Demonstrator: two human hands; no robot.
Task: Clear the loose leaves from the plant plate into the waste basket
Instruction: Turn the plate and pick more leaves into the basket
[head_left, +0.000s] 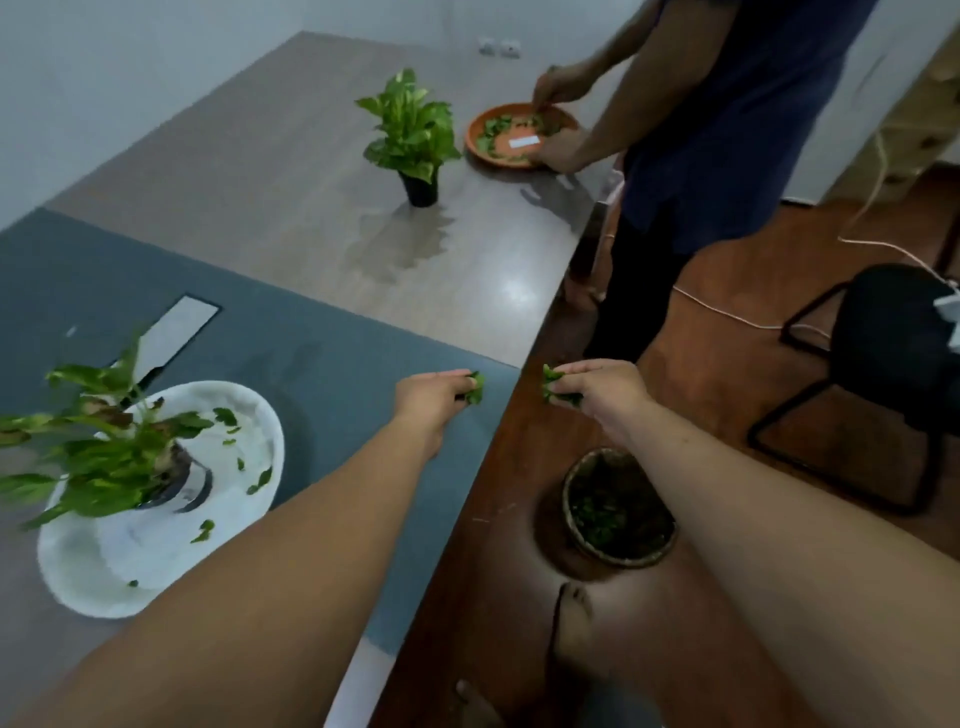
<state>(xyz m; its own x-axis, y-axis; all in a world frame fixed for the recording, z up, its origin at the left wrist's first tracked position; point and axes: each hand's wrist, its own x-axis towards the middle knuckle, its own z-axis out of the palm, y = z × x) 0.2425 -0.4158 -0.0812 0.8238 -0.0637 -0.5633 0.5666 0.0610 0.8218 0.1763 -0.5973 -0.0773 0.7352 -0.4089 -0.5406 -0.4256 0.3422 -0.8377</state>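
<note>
Your left hand (434, 397) pinches a few leaves (476, 388) at the fingertips, just at the table edge (511, 384). Your right hand (597, 387) has its fingers curled round a second bunch (551, 383), out past the edge over the floor. The waste basket (618, 506) sits on the floor below and nearer you than either hand. Risk: let go here and both bunches likely land on the floor beyond the basket rim, not in it. The left bunch could also drop onto the table. Light leaves drift; a high release widens the miss. More loose leaves (226, 415) lie on the white plate (104, 571) around the potted plant (98, 452); reaching back could brush its foliage.
</note>
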